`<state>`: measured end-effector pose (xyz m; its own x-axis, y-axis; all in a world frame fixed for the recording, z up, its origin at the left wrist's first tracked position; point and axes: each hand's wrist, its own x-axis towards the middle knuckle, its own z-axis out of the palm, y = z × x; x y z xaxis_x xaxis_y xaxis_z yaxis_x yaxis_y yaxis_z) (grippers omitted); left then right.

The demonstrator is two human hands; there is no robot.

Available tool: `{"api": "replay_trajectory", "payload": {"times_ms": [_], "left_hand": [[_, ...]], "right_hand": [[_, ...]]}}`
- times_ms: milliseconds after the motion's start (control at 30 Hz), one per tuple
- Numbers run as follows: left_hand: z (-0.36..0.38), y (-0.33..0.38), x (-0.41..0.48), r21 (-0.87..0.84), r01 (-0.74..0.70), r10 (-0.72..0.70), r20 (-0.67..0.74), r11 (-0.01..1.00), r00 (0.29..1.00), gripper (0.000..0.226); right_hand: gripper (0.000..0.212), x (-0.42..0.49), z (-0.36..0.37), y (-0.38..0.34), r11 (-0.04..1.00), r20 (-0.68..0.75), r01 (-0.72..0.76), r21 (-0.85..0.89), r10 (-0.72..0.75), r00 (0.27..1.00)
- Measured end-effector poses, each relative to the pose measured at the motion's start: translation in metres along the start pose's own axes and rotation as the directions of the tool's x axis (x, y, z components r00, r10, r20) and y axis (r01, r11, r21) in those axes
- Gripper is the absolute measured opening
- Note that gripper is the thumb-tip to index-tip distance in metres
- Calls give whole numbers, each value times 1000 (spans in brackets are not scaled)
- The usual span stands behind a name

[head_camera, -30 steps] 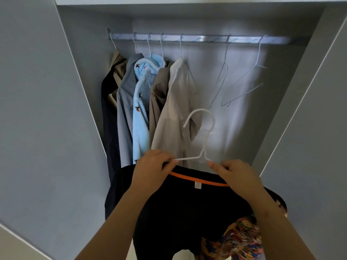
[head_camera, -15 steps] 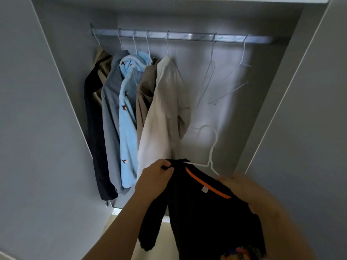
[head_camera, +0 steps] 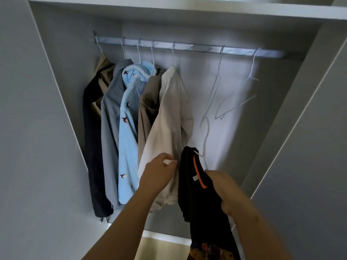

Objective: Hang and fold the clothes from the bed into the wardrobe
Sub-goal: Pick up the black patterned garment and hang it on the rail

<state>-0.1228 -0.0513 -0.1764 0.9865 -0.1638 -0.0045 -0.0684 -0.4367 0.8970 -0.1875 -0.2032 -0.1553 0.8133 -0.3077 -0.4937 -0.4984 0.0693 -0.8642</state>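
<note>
A black shirt [head_camera: 202, 203] with an orange collar lining hangs on a white wire hanger [head_camera: 206, 136], turned edge-on below the wardrobe rail [head_camera: 197, 48]. My right hand [head_camera: 223, 190] grips the shirt's shoulder and the hanger under it. My left hand [head_camera: 159, 173] is off the black shirt, fingers curled in front of a cream shirt [head_camera: 169, 119]. Something small and white shows at its fingertips; whether it holds anything is unclear. The hanger's hook is well below the rail.
Several garments hang at the rail's left: dark, grey, light blue, brown, cream. Two empty wire hangers [head_camera: 216, 87] [head_camera: 240, 98] hang to the right, with a gap between them and the cream shirt. A shelf [head_camera: 187, 6] sits above, grey side panels [head_camera: 281, 128] flank.
The black shirt has turned from facing me to edge-on and moved up toward the rail. My left hand let go of its shoulder and moved left, in front of the cream shirt.
</note>
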Motion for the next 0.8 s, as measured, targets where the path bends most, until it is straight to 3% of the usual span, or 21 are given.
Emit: {"api": "replay_trajectory", "payload": {"times_ms": [233, 433, 633, 800], "left_hand": [[-20, 37, 99, 27, -149, 150, -82, 989, 985, 6], [-38, 83, 192, 148, -284, 300, -104, 947, 948, 20], [-54, 99, 271, 295, -397, 437, -85, 869, 895, 26], [-56, 104, 318, 293, -404, 424, -4, 866, 906, 47]], "right_hand": [[34, 55, 21, -86, 990, -47, 141, 14, -140, 989], [38, 113, 42, -160, 894, -88, 342, -291, -381, 920], [30, 153, 49, -222, 889, -130, 422, -178, -447, 885], [35, 170, 42, -271, 803, -196, 531, -270, -586, 787]]}}
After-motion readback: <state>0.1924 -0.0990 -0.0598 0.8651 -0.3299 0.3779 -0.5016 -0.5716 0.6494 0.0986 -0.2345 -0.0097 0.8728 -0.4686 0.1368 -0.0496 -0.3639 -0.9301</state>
